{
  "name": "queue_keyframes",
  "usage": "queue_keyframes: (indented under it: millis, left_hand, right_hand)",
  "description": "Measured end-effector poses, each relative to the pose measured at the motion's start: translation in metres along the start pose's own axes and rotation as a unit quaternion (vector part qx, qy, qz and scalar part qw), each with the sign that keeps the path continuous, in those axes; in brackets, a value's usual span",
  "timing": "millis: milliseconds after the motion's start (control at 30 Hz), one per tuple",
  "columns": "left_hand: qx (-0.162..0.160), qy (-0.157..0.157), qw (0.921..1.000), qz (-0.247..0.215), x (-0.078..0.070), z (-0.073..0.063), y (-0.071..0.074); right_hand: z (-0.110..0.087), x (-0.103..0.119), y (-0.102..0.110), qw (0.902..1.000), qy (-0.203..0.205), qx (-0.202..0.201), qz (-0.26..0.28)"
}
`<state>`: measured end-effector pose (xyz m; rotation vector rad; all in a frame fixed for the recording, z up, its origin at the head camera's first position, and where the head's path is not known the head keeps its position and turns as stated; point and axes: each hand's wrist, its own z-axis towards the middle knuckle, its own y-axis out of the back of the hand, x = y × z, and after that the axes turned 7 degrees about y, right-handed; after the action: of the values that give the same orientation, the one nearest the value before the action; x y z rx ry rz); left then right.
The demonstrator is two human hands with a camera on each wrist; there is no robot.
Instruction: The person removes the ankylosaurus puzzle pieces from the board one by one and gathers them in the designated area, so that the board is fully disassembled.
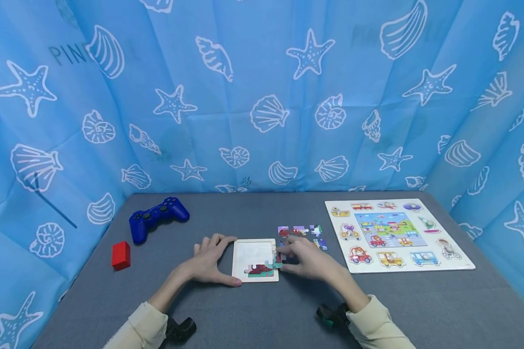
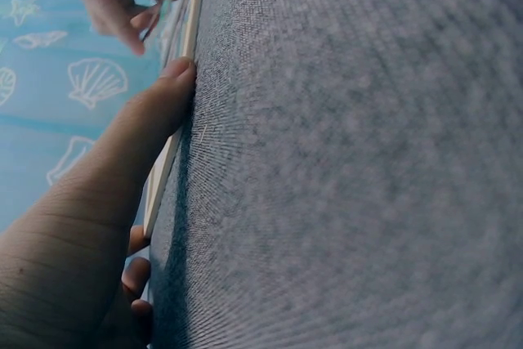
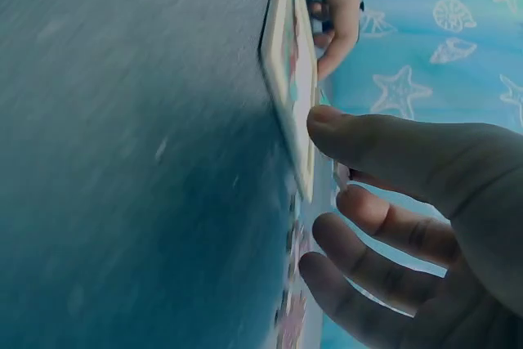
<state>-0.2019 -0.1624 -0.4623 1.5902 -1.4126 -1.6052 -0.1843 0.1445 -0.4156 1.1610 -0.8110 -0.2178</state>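
A small square puzzle tray (image 1: 255, 240) with a pale wooden rim lies on the table. Several joined red and green pieces (image 1: 260, 270) fill its near right part. My left hand (image 1: 207, 259) holds the tray by its left side, thumb at the near corner and index finger at the far one. At the tray's right edge, my right hand (image 1: 307, 259) pinches a puzzle piece (image 1: 278, 258) between thumb and fingers. The left wrist view shows this piece edge-on, as a thin dark sliver. Beyond the right hand lie loose puzzle pieces (image 1: 299, 231), partly hidden by it.
A white peg board with vehicle pictures (image 1: 349, 252) lies at the right. On the left are a blue game controller (image 1: 159, 216) and a red block (image 1: 121, 255). A blue curtain with shell prints (image 1: 244, 97) hangs behind the grey table (image 1: 253, 315).
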Motion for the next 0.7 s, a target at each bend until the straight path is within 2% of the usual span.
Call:
queue_keyframes:
  millis: [267,433,700]
  left_hand:
    - [-0.003,0.001,1.0000,0.003,0.001,0.001,-0.001]
    - [-0.002,0.003,1.0000,0.002,0.000,0.000,0.000]
    - [0.000,0.009,0.9999,0.006,-0.001,0.001,0.000]
  right_hand:
    - [-0.016,-0.008,0.004,0.9995,-0.026,0.016,0.000]
    - [-0.017,-0.009,0.005,0.9996,-0.019,0.019,0.000]
    - [-0.017,-0.011,0.003,0.9988,-0.043,0.020,0.003]
